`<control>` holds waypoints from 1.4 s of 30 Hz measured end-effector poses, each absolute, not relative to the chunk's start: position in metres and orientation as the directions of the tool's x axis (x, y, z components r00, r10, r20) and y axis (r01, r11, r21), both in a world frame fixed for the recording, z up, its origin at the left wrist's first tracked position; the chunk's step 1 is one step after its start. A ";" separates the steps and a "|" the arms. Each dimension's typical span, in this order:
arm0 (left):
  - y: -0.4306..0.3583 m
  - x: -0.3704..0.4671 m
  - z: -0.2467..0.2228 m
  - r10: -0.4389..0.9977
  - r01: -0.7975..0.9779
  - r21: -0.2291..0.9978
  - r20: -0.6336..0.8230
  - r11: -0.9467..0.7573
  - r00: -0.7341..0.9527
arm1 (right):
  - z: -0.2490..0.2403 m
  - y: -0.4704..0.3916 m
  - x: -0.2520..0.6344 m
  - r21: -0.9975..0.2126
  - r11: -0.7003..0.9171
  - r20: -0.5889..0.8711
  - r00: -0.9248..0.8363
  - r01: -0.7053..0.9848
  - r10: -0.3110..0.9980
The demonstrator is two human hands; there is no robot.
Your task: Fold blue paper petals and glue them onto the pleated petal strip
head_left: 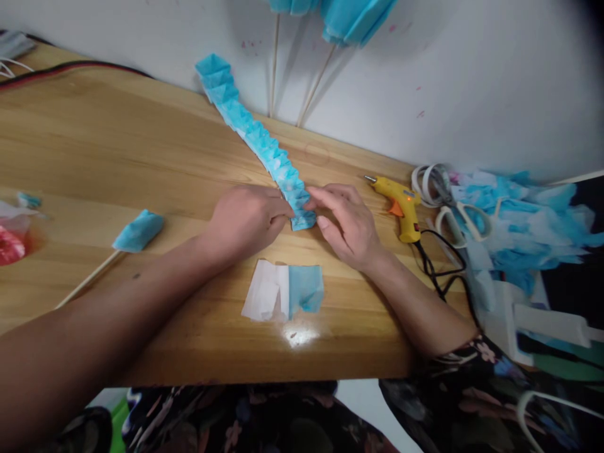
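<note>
A long pleated strip (257, 135) of thin blue material, like crepe paper or cloth, runs slantwise across the wooden table towards me. At its near end, my left hand (248, 223) is closed, with thumb and forefinger pinching the left edge. From the other side, my right hand (349, 226) has its curled fingers and thumb at the right edge of that same end. Just below the hands lies a small sheet (283, 290), half white and half blue. Left of my left hand, a blue wrapped bud (139, 231) sits on a thin stick (89, 277).
A yellow glue gun (400, 204) with a black cord lies to the right. Beyond it are tape rolls (431, 184), white-handled scissors (465, 223) and a heap of blue scraps (538, 220). Two sticks with blue tops (358, 19) lean on the wall. A red item (10, 242) is at far left.
</note>
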State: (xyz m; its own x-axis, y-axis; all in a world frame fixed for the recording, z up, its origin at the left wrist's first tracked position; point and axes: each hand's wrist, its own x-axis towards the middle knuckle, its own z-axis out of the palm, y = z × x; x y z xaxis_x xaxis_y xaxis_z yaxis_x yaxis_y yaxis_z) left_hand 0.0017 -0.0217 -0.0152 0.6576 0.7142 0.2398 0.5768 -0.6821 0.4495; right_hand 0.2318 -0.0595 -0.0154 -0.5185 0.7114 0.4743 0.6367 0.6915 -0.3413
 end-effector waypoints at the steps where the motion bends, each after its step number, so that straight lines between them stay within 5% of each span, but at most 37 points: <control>1: -0.022 0.002 -0.015 0.714 0.576 0.450 0.241 -0.683 0.658 | -0.015 -0.060 0.232 -0.339 0.694 0.470 -0.525 0.635 0.710; 12: -0.021 0.002 -0.015 0.720 0.586 0.449 0.226 -0.675 0.656 | -0.020 -0.059 0.234 -0.340 0.665 0.392 -0.543 0.665 0.743; 20: -0.019 0.000 -0.013 0.787 0.396 0.736 0.298 -0.550 0.540 | -0.020 -0.058 0.235 -0.363 0.648 0.334 -0.556 0.669 0.761; 29: -0.022 0.002 -0.017 0.735 0.547 0.523 0.264 -0.653 0.625 | -0.018 -0.059 0.234 -0.349 0.657 0.327 -0.570 0.668 0.754; 36: -0.022 0.002 -0.017 0.742 0.551 0.523 0.284 -0.651 0.608 | -0.018 -0.059 0.232 -0.362 0.636 0.298 -0.562 0.682 0.772; 42: -0.022 0.001 -0.018 0.741 0.545 0.529 0.281 -0.650 0.611 | -0.020 -0.062 0.237 -0.392 0.627 0.475 -0.436 0.673 0.764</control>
State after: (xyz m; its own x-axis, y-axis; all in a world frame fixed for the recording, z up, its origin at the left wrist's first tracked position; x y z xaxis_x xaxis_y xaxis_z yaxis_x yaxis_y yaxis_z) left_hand 0.0012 -0.0215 -0.0182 0.6105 0.7406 0.2808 0.5455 -0.6502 0.5288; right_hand 0.2366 -0.0615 -0.0202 -0.4358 0.7643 0.4754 0.6731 0.6274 -0.3917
